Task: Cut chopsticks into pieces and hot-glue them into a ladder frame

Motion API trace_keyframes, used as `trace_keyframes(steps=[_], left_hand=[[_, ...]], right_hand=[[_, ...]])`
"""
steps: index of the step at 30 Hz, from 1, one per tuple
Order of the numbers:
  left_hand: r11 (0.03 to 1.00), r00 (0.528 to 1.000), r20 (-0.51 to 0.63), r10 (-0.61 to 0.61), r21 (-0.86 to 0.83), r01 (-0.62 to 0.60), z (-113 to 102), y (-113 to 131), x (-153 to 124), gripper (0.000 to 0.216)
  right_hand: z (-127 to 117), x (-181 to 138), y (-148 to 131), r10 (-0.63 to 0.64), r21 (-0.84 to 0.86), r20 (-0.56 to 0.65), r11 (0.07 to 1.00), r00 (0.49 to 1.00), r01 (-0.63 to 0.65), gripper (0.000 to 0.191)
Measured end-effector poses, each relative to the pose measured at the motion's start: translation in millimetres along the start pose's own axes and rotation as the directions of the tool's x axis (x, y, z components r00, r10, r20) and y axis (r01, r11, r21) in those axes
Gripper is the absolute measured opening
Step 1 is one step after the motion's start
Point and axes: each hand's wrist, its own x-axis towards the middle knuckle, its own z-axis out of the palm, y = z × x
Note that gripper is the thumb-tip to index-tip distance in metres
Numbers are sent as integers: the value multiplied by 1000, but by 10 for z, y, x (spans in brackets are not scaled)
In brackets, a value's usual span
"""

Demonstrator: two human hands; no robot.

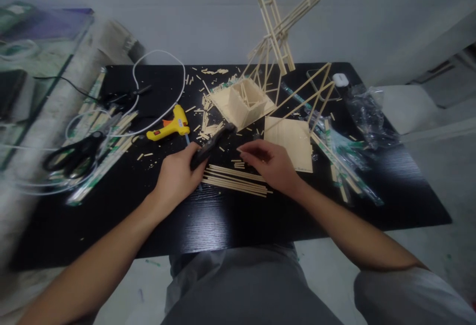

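My left hand (pixel 178 173) is wrapped around a long black tool (pixel 213 146) that points up and right; its exact kind is blurred. Thumb and fingertips of my right hand (pixel 273 163) are pinched on a short wooden stick piece (pixel 240 151), of which only a tip shows. Between the hands, a few cut stick pieces (pixel 239 164) lie above a row of long wooden sticks (pixel 238 180). Farther back stands a small wooden box (pixel 243 106) on a wooden base, with a stick windmill frame (pixel 273 27) rising behind it.
A yellow glue gun (pixel 173 124) lies left of the box, among stick scraps. Black scissors (pixel 76 156) and white cable loops (pixel 185 77) rest over wrapped sticks at left. At right are a thin wooden board (pixel 288 141), triangular stick frames (pixel 316 92) and plastic wrappers (pixel 368 116).
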Motion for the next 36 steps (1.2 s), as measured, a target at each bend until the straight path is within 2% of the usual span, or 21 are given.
trace_keyframes(steps=[2,4,8,11,15,17,19,21,25,30,32,36], left_hand=[[999,998,-63,0,-38,-3,-5,-18,9,24],[999,997,-81,-1,-50,-3,-6,-29,13,23],[999,998,-64,3,-42,-6,12,-50,21,24],[1000,998,-58,1,-29,-2,18,-58,31,26],[1000,998,-54,-23,-21,22,1,-43,39,25],[999,998,-56,-31,-29,29,-6,-36,39,25],[999,998,-63,-30,-44,27,-4,-35,38,25],[999,997,-72,-20,-52,16,5,-41,37,26],[999,997,-73,0,-45,-3,26,-51,39,28],[999,998,-69,2,-41,-5,37,-56,37,27],[999,997,-73,-2,-46,-2,32,-57,34,27],[998,996,-83,-17,-55,12,15,-52,36,26]], right_hand=[[-23,0,17,-81,-208,20,975,997,83,10],[-27,-9,48,-145,-379,81,910,986,165,7],[10,-43,135,-222,-571,151,776,963,268,6],[23,-54,161,-246,-611,174,732,954,300,8],[-83,3,122,-245,-616,184,726,952,305,11],[-182,52,103,-234,-642,166,712,958,285,29],[-272,94,101,-198,-681,199,676,960,281,41],[-325,117,117,-159,-706,243,647,957,287,36],[-321,120,174,-123,-739,301,596,946,313,13],[-249,112,221,-85,-806,298,511,951,298,13],[-229,112,210,-97,-793,285,536,954,291,16],[-215,108,130,-196,-627,222,721,955,293,20]])
